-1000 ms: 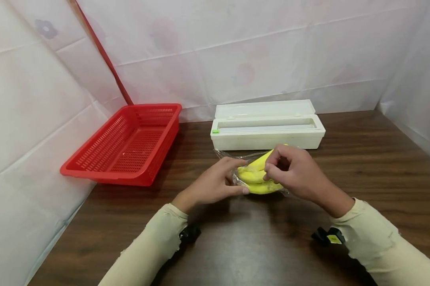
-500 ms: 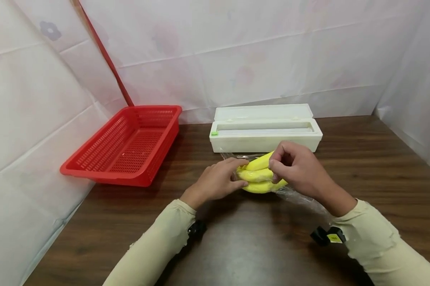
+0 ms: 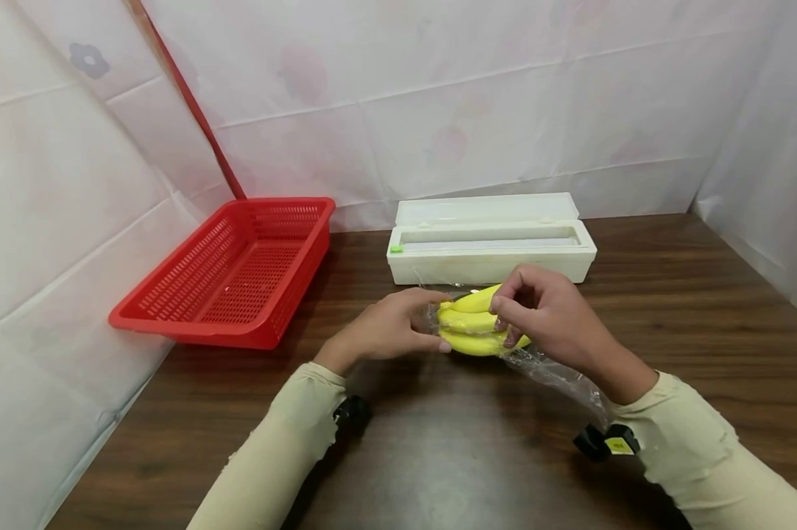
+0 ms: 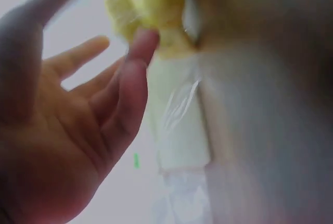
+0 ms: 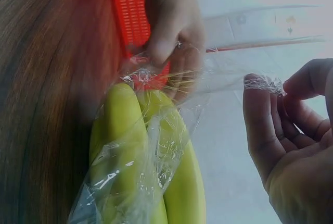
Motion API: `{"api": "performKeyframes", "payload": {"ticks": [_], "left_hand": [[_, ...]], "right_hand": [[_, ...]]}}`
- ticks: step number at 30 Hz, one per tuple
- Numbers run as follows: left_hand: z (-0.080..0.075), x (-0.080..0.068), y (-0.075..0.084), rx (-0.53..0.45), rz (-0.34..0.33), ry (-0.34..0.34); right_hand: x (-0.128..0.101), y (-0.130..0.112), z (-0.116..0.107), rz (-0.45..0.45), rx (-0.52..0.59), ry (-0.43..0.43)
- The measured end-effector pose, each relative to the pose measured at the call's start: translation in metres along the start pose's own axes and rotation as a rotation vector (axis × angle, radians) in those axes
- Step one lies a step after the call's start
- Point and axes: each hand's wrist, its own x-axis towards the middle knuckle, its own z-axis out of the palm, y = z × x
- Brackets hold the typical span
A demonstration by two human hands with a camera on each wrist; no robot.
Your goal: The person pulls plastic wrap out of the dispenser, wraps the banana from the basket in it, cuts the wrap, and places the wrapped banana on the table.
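Observation:
Several yellow bananas [image 3: 467, 343] lie in a bunch on the table, partly covered by clear plastic wrap [image 3: 560, 377]. My right hand [image 3: 549, 318] is over their right end. Its thumb and fingers pinch a bunched strand of the plastic wrap [image 5: 263, 84], seen stretched from the bananas in the right wrist view. At the stem end, my left hand [image 3: 386, 328] has its thumb and fingers spread around the bananas, fingertips right at the wrap. The left wrist view shows the left hand [image 4: 67, 130] with loosely bent fingers beneath the blurred bananas [image 4: 151, 0].
Behind the bananas stands a white plastic-wrap dispenser box [image 3: 491, 263], lid raised, with a small green slider [image 3: 396, 249] at its left end. A red perforated basket [image 3: 193, 331] sits at the back left. White patterned cloth [image 3: 345, 88] walls the table [image 3: 663, 294].
My left hand has drawn slightly left, and its fingers have opened away from the bananas. Loose wrap now trails toward the lower right. My right hand still pinches near the bananas' right end.

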Motion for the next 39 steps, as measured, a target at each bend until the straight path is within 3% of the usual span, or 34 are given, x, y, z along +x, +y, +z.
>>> {"api": "performKeyframes", "payload": {"ticks": [2, 4, 6, 9, 12, 15, 21, 28, 35, 39], "left_hand": [[-0.008, -0.004, 0.002, -0.058, -0.012, 0.029], [-0.014, -0.006, 0.008, -0.121, 0.02, 0.086], [-0.015, -0.006, 0.019, -0.152, 0.104, 0.152], [-0.01, -0.004, 0.038, -0.205, 0.28, 0.209], [-0.004, -0.002, 0.052, -0.206, 0.364, 0.244], [0.002, -0.001, 0.054, -0.249, 0.339, 0.273], [0.006, -0.003, 0.044, -0.387, 0.234, 0.285], [0.007, -0.002, 0.034, -0.5, 0.119, 0.262], [0.005, -0.001, 0.026, -0.559, 0.082, 0.266], [0.005, -0.001, 0.02, -0.585, 0.061, 0.266]], "right_hand": [[0.0, 0.001, 0.001, 0.0, -0.006, -0.004], [-0.001, 0.0, 0.002, 0.004, -0.016, -0.01], [-0.001, -0.001, 0.004, 0.01, -0.036, -0.018], [-0.003, -0.003, 0.007, 0.008, -0.044, -0.038], [-0.003, -0.004, 0.011, -0.004, -0.039, -0.052], [-0.002, -0.002, 0.012, -0.011, -0.063, -0.047], [-0.016, 0.007, 0.001, 0.039, -0.283, -0.006], [-0.041, 0.028, -0.018, 0.043, -0.406, -0.074], [-0.046, 0.036, -0.026, 0.027, -0.537, -0.128], [-0.047, 0.039, -0.031, 0.043, -0.549, -0.14]]}}
